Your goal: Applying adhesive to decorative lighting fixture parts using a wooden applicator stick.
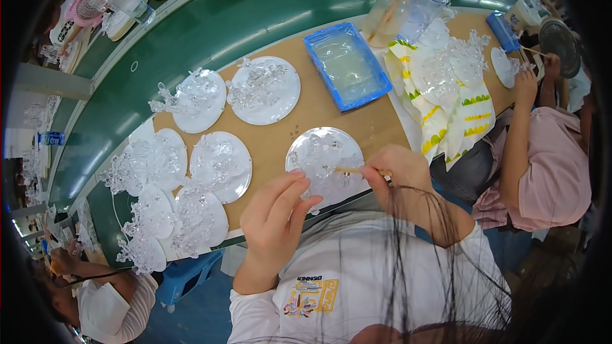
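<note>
I am looking down on a small factory assembly line: a long green conveyor belt (pixel 210 25) runs beside a brown table (pixel 299 111) where people sit close together on the same work. Many identical clear plastic ornaments on round white discs (pixel 264 92) lie in rows along it, with a blue tray (pixel 347 67) and plastic bottles (pixel 408 9). A co-worker in pink (pixel 548 172) handles the same pieces at the next seat.

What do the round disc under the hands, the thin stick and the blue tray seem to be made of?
Round disc: clear glossy plastic or glass, see-through with highlights. Thin stick in the right hand: pale, matte, probably wood. Blue tray: likely plastic, smooth and evenly coloured.
</note>
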`<move>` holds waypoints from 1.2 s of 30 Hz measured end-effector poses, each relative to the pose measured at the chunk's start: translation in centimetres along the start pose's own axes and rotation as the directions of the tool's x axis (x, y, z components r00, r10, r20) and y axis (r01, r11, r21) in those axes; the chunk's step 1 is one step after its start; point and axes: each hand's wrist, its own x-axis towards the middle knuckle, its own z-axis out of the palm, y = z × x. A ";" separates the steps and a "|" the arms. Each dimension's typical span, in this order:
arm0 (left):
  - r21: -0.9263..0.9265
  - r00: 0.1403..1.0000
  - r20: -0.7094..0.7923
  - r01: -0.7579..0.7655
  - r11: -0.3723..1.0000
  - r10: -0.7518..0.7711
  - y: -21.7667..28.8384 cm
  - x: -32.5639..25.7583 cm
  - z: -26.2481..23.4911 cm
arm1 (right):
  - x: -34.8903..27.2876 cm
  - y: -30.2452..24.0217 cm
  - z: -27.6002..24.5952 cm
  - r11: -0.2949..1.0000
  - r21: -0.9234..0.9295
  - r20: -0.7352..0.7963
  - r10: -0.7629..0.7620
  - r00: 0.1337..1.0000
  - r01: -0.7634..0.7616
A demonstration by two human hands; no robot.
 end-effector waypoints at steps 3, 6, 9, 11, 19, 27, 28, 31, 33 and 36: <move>0.030 0.989 -0.008 -0.149 0.988 0.150 -1.0 0.1 0.2 | 0.5 0.1 -0.2 1.000 -0.029 0.028 -0.011 1.000 0.012; 0.040 0.985 -0.015 -0.173 0.984 0.174 -0.8 0.4 0.2 | 1.2 0.7 -0.2 0.997 0.033 -0.056 -0.075 0.996 0.077; 0.054 0.986 -0.001 -0.168 0.984 0.168 -0.6 0.6 0.1 | 1.7 0.7 -0.1 0.999 -0.018 -0.058 -0.041 0.997 0.040; 0.055 0.987 -0.006 -0.162 0.985 0.163 -0.7 0.6 0.2 | 1.8 0.6 -0.1 0.999 0.001 -0.061 -0.037 0.997 0.037; 0.038 0.989 0.006 -0.148 0.988 0.148 -0.7 1.0 0.1 | 0.6 1.1 -0.3 0.998 0.014 0.024 -0.065 0.998 0.065; 0.022 0.994 -0.048 -0.096 0.995 0.097 -0.7 1.1 0.2 | 1.1 1.5 -0.5 0.985 0.165 0.025 0.051 0.998 -0.055; 0.024 0.994 -0.050 -0.096 0.995 0.097 -0.7 1.3 0.1 | 1.3 1.5 -0.9 0.985 0.166 0.026 0.049 0.998 -0.052; 0.007 0.998 0.017 -0.056 0.998 0.056 -1.0 1.6 -0.3 | 1.9 1.7 -1.5 0.970 0.189 0.178 0.121 0.977 -0.155; -0.109 0.998 0.044 0.053 0.993 -0.048 -1.4 1.3 -0.4 | 2.4 1.7 -1.6 0.990 0.131 0.232 0.014 0.973 -0.045; -0.090 0.997 0.066 0.036 0.995 -0.030 -1.0 2.0 -0.6 | 2.6 1.6 -1.1 0.995 0.102 0.175 -0.015 0.984 -0.003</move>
